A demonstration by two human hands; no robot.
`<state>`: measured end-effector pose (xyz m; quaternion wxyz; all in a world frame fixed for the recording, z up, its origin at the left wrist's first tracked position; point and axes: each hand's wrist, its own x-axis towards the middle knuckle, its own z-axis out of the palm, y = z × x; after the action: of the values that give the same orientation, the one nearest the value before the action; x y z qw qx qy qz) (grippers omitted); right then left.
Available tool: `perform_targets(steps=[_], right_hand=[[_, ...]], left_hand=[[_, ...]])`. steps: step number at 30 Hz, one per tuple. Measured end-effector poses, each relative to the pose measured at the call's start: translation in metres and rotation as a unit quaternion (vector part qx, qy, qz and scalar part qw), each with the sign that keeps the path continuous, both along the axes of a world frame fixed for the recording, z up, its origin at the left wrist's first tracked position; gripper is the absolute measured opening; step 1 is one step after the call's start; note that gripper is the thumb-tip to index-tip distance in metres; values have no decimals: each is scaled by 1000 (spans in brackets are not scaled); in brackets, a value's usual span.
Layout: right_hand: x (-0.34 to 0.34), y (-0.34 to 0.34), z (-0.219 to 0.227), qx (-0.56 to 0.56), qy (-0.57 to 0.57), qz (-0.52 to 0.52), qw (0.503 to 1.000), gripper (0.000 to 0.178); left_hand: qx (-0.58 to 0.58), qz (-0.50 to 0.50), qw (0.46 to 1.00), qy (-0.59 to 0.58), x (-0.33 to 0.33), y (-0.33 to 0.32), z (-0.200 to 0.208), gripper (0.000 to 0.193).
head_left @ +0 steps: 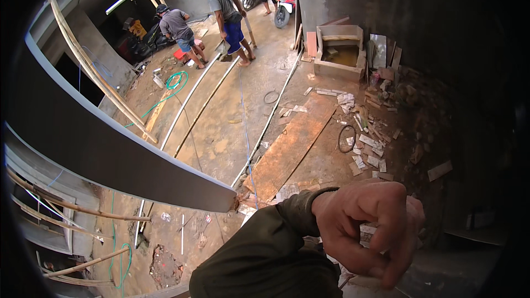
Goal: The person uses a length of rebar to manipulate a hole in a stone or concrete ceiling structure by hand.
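My left hand reaches in from the lower edge, in a dark olive sleeve. Its fingers are curled in toward the thumb, and whatever they may hold is hidden. Below the hand the area is dark, and a thin stick-like piece just shows by the cuff. My right hand does not show. Beyond my hand, down on the ground, lies a long brownish board with broken tile pieces scattered to its right.
A dark beam with a pale edge crosses the left side. Bamboo poles lean there. Two people work near long pipes; another stands by a red motorcycle. A water-filled box stands against the wall.
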<state>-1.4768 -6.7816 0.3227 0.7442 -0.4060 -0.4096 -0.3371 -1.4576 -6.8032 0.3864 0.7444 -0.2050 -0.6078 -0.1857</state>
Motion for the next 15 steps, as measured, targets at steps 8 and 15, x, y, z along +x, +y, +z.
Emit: perform_targets(steps=[8, 15], right_hand=[[-3, -19, -125, -140, 400, -210, 881, 11], [-106, -43, -317, -226, 696, -316, 604, 20]], left_hand=[[59, -24, 996, -66, 23, 6, 20, 19], [199, 11, 979, -48, 14, 9, -17, 23]])
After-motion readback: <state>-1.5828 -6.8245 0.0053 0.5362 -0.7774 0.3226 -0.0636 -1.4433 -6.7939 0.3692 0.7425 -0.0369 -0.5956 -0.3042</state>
